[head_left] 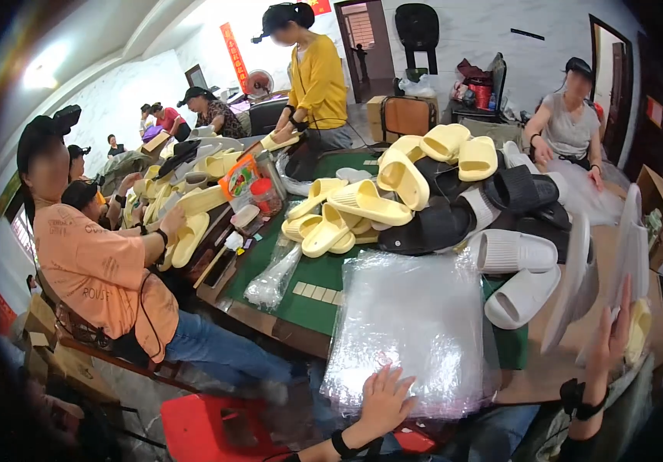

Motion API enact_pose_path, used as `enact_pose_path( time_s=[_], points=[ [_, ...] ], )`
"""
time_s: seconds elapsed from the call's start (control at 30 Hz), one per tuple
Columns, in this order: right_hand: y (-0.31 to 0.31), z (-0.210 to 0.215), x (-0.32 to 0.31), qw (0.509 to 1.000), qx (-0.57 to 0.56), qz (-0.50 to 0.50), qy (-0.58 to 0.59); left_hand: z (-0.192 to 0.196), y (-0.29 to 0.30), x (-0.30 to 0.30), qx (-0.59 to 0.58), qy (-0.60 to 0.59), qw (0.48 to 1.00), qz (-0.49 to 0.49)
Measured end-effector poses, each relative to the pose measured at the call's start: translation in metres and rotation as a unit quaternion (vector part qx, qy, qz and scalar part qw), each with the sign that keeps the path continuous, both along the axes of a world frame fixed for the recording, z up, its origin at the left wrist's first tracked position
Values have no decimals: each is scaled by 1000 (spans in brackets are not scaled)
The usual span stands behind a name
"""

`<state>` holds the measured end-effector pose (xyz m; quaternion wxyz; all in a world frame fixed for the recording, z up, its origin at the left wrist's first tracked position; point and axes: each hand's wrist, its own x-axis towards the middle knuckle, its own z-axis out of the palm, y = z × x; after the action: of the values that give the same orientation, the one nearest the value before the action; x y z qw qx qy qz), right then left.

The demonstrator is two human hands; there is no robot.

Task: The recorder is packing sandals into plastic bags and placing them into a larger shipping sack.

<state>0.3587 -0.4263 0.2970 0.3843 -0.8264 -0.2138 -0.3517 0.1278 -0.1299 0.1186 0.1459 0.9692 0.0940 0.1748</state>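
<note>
Clear plastic bags point(412, 323) lie under the flat, spread left hand point(381, 400); right hand point(612, 335) grips a white slipper point(628, 254)

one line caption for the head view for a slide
Left hand on a stack of clear plastic bags, right hand holding white foam slippers.

— What's under my left hand point(381, 400)?
— A stack of clear plastic bags point(412, 327), glossy and crinkled, lying flat on the green table's near edge; my fingers are spread on its lower edge.

— And my right hand point(607, 339)?
— White slippers point(630, 246), upright on edge, soles facing me, my raised fingers against them.
</note>
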Motion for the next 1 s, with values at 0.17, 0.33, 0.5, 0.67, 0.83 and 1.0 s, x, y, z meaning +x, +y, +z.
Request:
enact_pose_path(
  time_s=[0.17,0.33,0.5,0.67,0.83,1.0],
  points=[
    [50,19,-66,949,90,291,76,27,3,7,-182,4,983,34],
    [116,0,-99,885,-123,424,148,-27,-1,-8,-687,-38,726,-16],
    [158,-25,-120,883,-70,443,143,20,2,3,-744,-6,668,-8],
    [173,-42,-127,912,-85,369,158,-1,-2,3,-783,-115,609,-49],
    [186,-63,-116,945,-218,244,-2,-19,6,3,-838,-122,529,-50],
    [202,-70,-108,908,-335,242,67,-12,12,7,-847,-86,524,16]
  ],
)
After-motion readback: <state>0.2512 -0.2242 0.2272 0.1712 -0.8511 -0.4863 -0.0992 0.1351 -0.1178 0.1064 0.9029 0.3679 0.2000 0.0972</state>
